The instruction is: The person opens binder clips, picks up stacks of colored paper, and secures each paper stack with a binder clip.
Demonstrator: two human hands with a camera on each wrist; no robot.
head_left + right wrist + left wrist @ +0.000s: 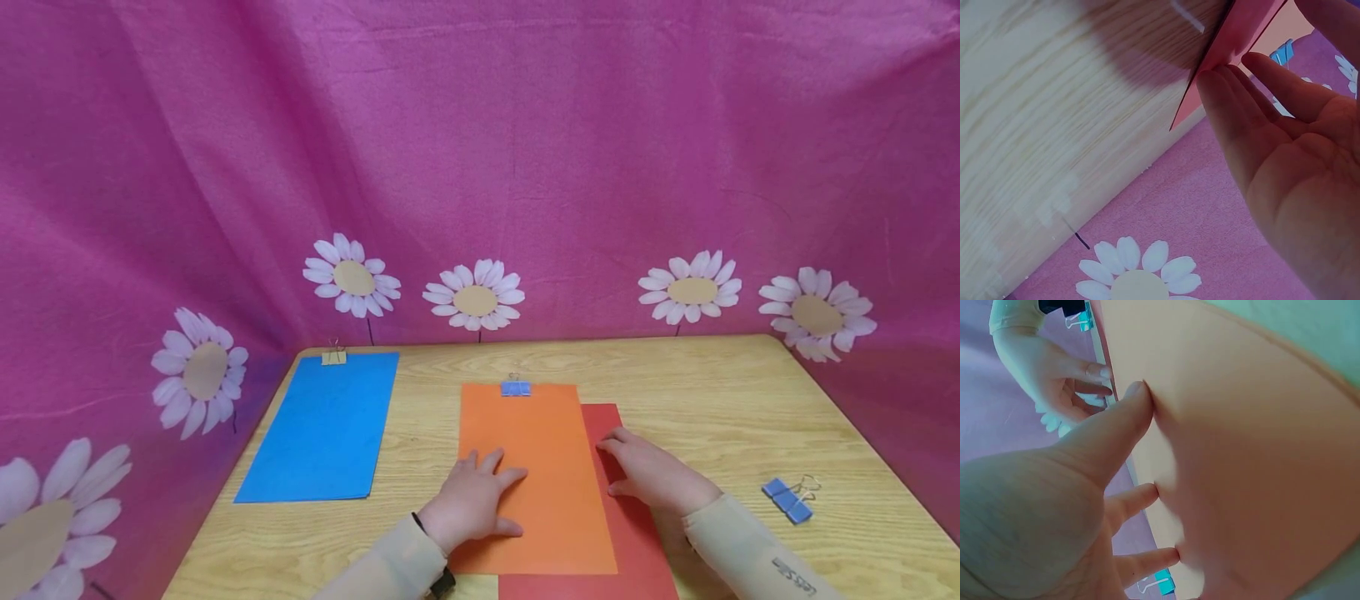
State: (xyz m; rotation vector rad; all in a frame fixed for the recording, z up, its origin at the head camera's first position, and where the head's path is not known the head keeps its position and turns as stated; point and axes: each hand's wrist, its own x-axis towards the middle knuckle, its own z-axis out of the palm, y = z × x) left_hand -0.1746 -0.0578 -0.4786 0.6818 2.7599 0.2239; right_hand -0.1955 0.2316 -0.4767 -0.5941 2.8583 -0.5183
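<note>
An orange sheet of paper (pixel 547 483) lies in the middle of the table, with a blue binder clip (pixel 516 388) on its far edge. My left hand (pixel 474 502) rests on its left part with fingers spread. Partly under the orange paper is a red sheet (pixel 637 542), showing along the right side and the near edge. My right hand (pixel 656 473) touches the red sheet near its right edge, fingers slightly bent and nothing pinched between them. In the right wrist view its fingertips meet the red paper (pixel 1235 37).
At the left lies a blue stack of sheets (pixel 322 429) with a yellow binder clip (pixel 333 357) at its far edge. A loose blue binder clip (pixel 787 500) is on the right of the wooden table (pixel 720 392). A pink flowered curtain (pixel 525 167) surrounds the table.
</note>
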